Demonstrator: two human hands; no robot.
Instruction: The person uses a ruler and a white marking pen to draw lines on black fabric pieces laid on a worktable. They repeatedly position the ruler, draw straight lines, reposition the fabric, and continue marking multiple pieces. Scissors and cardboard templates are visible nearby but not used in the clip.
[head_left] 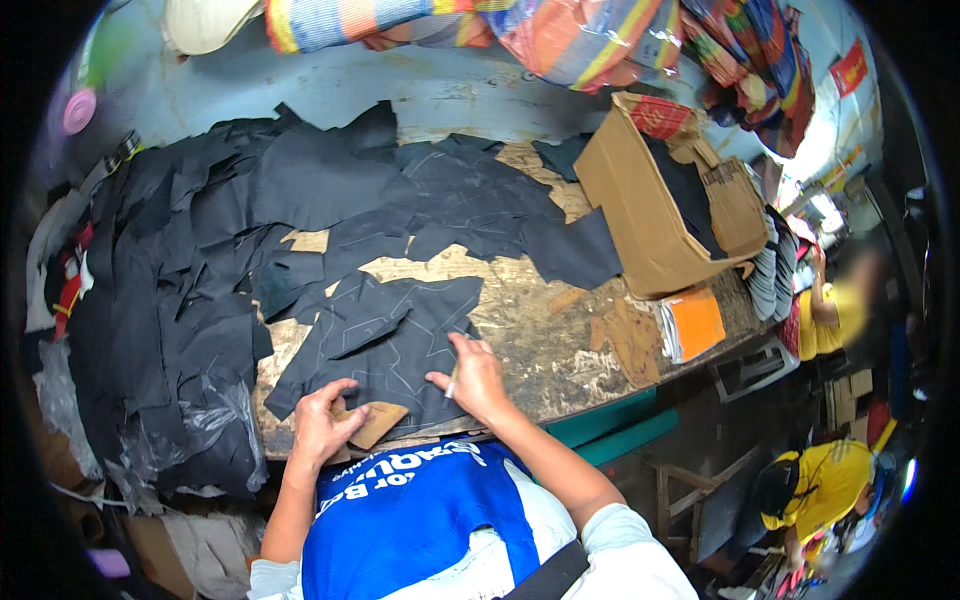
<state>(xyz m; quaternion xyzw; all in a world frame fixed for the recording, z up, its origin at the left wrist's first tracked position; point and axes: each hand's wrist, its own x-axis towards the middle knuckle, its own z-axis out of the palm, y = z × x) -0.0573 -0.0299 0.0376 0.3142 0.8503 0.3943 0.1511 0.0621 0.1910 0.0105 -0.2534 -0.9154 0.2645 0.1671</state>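
A dark sheet of material with pale drawn outlines lies on the worn wooden table in front of me; a loose dark strip rests across its middle. At its near edge my left hand has its thumb and fingers closed on the left end of a brown, card-like pattern piece. My right hand rests on the sheet's right side, thumb and index finger apart and touching it, the other fingers curled. A slim whitish stick shows in that hand; its exact kind is too small to tell.
Dark sheets are heaped on the left and back of the table. An open cardboard box stands at the right beside an orange-covered stack. Beyond the table are a grey plastic stool and two people in yellow.
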